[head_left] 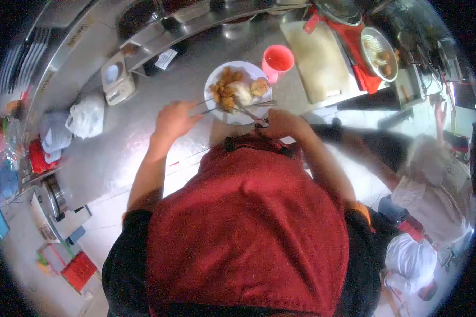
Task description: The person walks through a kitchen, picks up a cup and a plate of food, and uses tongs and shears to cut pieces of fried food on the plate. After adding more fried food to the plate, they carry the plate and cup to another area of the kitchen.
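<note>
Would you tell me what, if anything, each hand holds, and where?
The left hand holds a slender two-armed metal utensil by its outer end; the right hand, a blurred dark-handled utensil, by its handle.

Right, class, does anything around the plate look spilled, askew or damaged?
Nothing clearly stands out. The food lies within the plate, the pink cup stands upright beside it, and no spill shows on the counter around them.

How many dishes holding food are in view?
2: the white plate between the person's left hand and right hand, and the bowl right of the pale board. Others may be hidden at the cluttered edges.
</note>
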The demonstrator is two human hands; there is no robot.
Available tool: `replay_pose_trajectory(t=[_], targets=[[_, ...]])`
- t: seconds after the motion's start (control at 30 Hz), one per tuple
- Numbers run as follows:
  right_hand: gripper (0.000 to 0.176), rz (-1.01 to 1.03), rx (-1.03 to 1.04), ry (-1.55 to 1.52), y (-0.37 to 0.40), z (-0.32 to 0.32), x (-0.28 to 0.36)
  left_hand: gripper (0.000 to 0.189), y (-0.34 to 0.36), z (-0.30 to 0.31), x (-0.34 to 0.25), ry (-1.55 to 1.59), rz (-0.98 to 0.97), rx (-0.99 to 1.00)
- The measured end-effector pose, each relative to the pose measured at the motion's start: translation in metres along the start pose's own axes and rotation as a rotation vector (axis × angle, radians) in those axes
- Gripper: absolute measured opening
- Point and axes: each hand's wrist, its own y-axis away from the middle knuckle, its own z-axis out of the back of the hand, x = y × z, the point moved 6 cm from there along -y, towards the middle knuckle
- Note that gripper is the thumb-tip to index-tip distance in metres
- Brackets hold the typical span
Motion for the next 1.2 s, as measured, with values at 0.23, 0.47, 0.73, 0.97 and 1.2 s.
replay_pose_trajectory(t=[0.23,0.47,0.73,0.97,1.2], targets=[[0.074,-0.05,0.22,0.007,-0.03,-0.009,-0.006,0.04,0.009,-0.024,-0.013,0.087,0.021,0.002],[0.088,0.01,0.201,0.056,-0.062,-0.027,-0.008,0.04,0.013,-0.036,-0.022,0.108,0.055,0.002],[0.071,0.183,0.004,0.032,-0.067,-0.035,-0.017,0.042,0.019,-0.035,-0.023,0.102,0.201,0.012],[0.074,0.078,0.092,-0.081,-0.033,-0.045,-0.033,0.041,0.028,-0.032,-0.007,0.157,0.277,-0.075],[0.079,0.097,0.247,-0.312,-0.01,-0.039,-0.039,0.046,0.014,-0.024,-0.005,0.217,0.15,-0.118]])
